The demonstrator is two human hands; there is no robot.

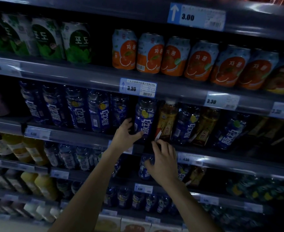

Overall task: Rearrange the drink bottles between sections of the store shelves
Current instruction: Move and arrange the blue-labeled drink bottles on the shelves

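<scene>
Clearly, the left hand grasps a blue bottle; the right hand clutches another bottle. Tugging could topple the touching tea bottle.

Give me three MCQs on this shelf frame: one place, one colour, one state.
1. Where does the blue bottle in the left hand stand?
A. top shelf
B. shelf under the orange cans
C. floor

2. What colour are the cans left of the orange cans?
A. green
B. red
C. yellow

3. How is the right hand?
A. hanging empty
B. holding a can
C. fingers around a blue bottle's top

Key: 1 B, it sits just below the can row. 2 A, green-and-white labels. 3 C, the fingers curl over the bottle one shelf lower.
</scene>
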